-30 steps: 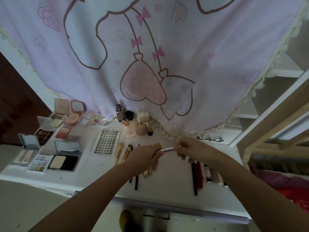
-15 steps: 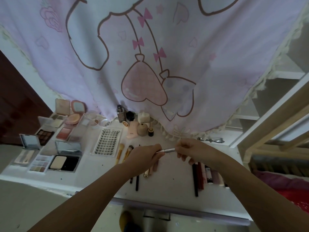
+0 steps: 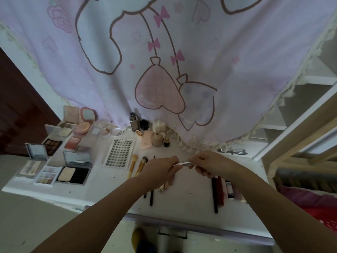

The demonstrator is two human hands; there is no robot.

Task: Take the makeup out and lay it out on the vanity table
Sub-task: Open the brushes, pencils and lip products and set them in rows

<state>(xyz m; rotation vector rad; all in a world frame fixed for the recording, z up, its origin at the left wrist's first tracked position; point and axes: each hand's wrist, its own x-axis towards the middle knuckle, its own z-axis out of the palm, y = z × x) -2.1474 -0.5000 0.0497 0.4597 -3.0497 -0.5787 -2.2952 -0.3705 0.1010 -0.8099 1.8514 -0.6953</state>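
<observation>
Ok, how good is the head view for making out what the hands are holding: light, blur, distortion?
Head view: dim and flat, no glare; wide-angle bending at the edges; sharp enough centrally to show the left hand and right hand pinching a slim silver stick, but what kind of makeup it is cannot be told.

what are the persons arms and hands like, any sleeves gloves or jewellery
Both forearms are bare as far as the frame shows, with no sleeves in view. The left hand and the right hand wear no gloves. No rings, bracelets or watch show; nail details are too small to tell.
</observation>
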